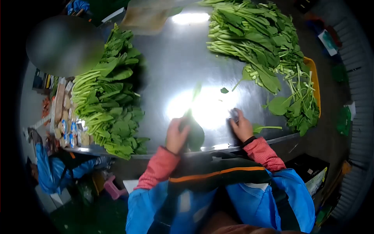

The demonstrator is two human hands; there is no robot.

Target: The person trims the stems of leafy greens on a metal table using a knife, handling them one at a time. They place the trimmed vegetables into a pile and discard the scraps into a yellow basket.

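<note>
My left hand (178, 135) is closed on a leafy green (196, 134), its broad leaf hanging toward the front edge and its paler end pointing away, blurred in the glare. To the right, my right hand (241, 125) has its fingers curled around a small dark object (233, 114) that I cannot make out. Both hands are over the shiny metal table (163, 78), apart from each other. A single leaf with a stalk (269, 128) lies just right of my right hand. Beyond it is a small torn leaf piece (224, 90).
Stacked leafy greens (113, 93) line the table's left side. A larger heap of greens (253, 35) covers the far right, with loose trimmings (298, 105) by a yellow crate (314, 85). Packaged goods (70, 126) stand at left. A pink stool (114, 188) is on the floor.
</note>
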